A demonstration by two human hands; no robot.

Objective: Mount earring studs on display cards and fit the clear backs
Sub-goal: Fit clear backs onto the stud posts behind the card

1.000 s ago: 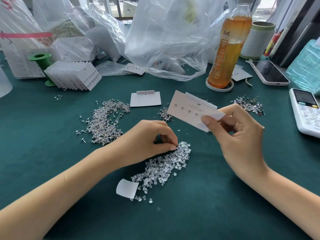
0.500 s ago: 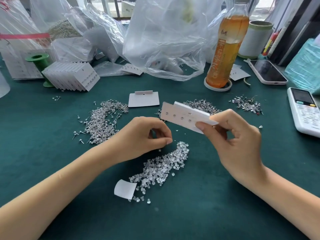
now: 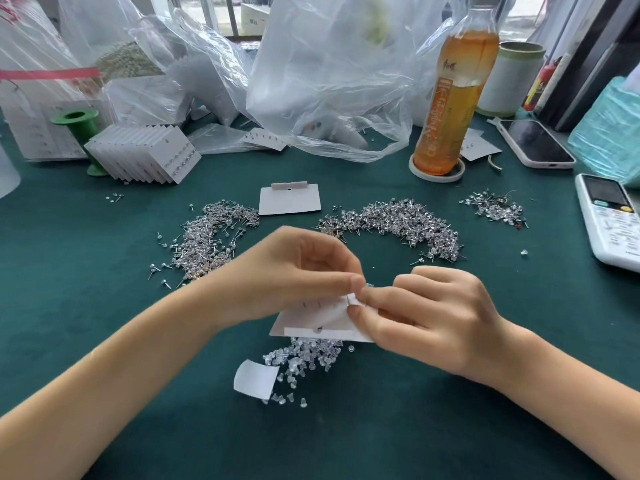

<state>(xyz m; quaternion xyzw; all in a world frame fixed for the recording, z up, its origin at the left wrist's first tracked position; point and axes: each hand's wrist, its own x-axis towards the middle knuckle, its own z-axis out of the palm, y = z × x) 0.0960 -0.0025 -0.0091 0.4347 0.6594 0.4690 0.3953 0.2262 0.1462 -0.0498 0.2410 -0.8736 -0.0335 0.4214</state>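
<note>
Left hand (image 3: 298, 271) fingers (image 3: 355, 282) were curled, thumb and forefinger pinched at the top edge of the display card (image 3: 315, 318); what sat between the tips was too small to make out. Right hand (image 3: 433, 313) fingers (image 3: 360, 311) were curled too, pinching the card's right end, with a thin stud post showing just above the thumb tip. Card was held just above the desk (image 3: 450, 427), back face up, long axis running left to right, hang-tab strip along the near edge. Directly beneath and nearer lay the heap of clear backs (image 3: 304, 358), touching a curled white paper scrap (image 3: 254, 379) at its left. Beyond the hands were two spreads of studs: one left (image 3: 211, 237), one right (image 3: 398, 220), and a smaller scatter (image 3: 495, 207) farther right. A blank card (image 3: 289, 200) lay flat between the two spreads. A stack of finished cards (image 3: 145, 152) stood at far left, a tea bottle (image 3: 453, 88) upright at far right.
</note>
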